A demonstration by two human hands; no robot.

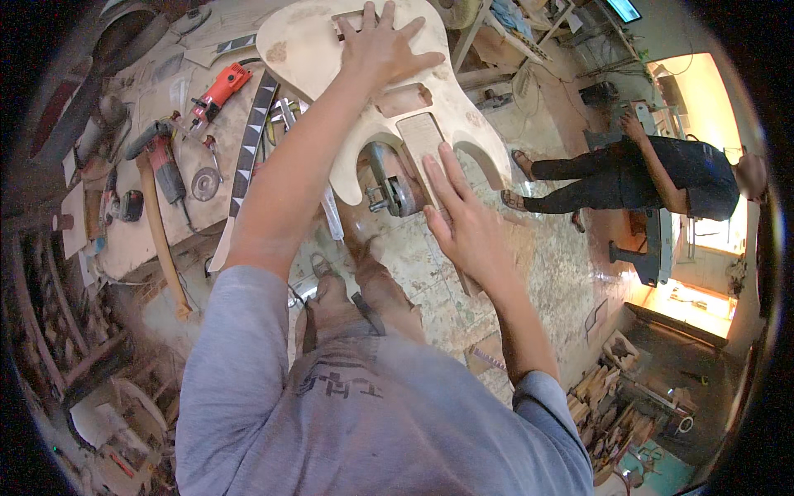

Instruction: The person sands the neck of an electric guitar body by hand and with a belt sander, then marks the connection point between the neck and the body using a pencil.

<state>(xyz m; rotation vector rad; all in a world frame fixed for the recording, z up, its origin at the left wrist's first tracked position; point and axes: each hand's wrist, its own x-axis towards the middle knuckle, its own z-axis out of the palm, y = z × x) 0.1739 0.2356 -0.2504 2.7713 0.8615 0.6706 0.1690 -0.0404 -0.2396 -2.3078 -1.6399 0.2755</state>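
Note:
A pale, unpainted electric guitar body (306,41) with routed cavities lies at the top middle. My left hand (385,50) presses flat on it, fingers spread beside the upper cavity. A long wooden strip like a guitar neck (420,132) runs from the body's neck end toward me. Over this strip lies my right hand (467,223), two fingers stretched along it and the thumb at its left side; the other fingers are hidden. Below the body's left horn is a dark metal vise or clamp (395,186), partly covered.
On the wooden bench (124,244) at left lie an orange power tool (222,93), a red and grey power tool (165,169) and a long wooden handle (161,231). A person in dark clothes (653,178) stands at right near a machine (653,248). Wood offcuts (612,405) pile at lower right.

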